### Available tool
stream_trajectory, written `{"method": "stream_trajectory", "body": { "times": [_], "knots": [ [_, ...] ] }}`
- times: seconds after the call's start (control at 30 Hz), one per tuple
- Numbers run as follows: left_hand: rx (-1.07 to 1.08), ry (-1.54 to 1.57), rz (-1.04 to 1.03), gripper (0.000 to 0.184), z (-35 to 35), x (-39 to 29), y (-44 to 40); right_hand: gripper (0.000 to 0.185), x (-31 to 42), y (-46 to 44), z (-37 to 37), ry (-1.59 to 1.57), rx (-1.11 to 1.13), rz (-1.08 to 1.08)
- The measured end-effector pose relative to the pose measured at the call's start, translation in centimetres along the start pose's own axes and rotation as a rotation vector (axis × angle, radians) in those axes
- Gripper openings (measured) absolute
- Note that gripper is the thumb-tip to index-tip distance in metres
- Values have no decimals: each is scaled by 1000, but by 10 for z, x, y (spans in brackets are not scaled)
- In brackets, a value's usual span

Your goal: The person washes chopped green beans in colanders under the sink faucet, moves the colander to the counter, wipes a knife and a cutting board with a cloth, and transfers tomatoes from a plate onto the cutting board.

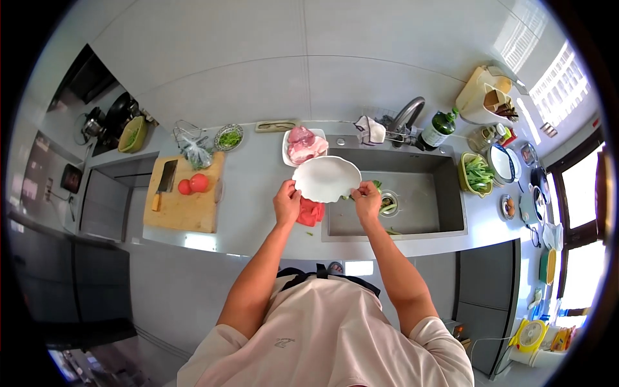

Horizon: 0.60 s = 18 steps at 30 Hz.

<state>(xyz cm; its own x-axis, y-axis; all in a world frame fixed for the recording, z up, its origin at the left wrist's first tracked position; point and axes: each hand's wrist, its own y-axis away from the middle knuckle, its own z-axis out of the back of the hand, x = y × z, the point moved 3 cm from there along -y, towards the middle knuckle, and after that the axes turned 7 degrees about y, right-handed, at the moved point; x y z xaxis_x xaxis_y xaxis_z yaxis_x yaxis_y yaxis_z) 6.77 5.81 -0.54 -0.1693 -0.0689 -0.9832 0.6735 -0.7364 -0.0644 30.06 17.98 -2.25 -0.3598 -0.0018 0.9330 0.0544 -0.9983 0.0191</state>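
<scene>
A white oval dish with a wavy rim (327, 178) is held up between both hands, above the counter and the left edge of the sink. My left hand (287, 202) is closed on its left rim, and my right hand (367, 201) grips the right rim. Raw meat (305, 146) lies in a white tray just behind the dish. Partly hidden under the dish, a red cloth (311, 213) rests on the counter. Green vegetable pieces (389, 204) are at the sink drain.
On the left, a wooden board (187, 216) holds a cleaver (167, 177) and two tomatoes (198, 183). A faucet (407, 115) and a green bottle (438, 131) stand behind the steel sink (419, 226). Right of it is a basket of greens (478, 174).
</scene>
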Motion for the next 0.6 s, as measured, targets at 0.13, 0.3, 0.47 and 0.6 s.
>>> {"method": "stream_trajectory", "body": {
  "times": [0.13,0.3,0.47,0.6],
  "knots": [
    [-65,0,65,31,38,26,-3,20,8,17,-37,69,113,-36],
    [-153,-123,127,36,100,54,-2,25,20,47,-99,113,255,-25],
    [-143,-279,262,38,160,113,-14,26,24,63,-164,218,346,-20],
    [-73,-207,274,38,196,142,-36,28,19,69,-209,330,319,-26]
  ]
}}
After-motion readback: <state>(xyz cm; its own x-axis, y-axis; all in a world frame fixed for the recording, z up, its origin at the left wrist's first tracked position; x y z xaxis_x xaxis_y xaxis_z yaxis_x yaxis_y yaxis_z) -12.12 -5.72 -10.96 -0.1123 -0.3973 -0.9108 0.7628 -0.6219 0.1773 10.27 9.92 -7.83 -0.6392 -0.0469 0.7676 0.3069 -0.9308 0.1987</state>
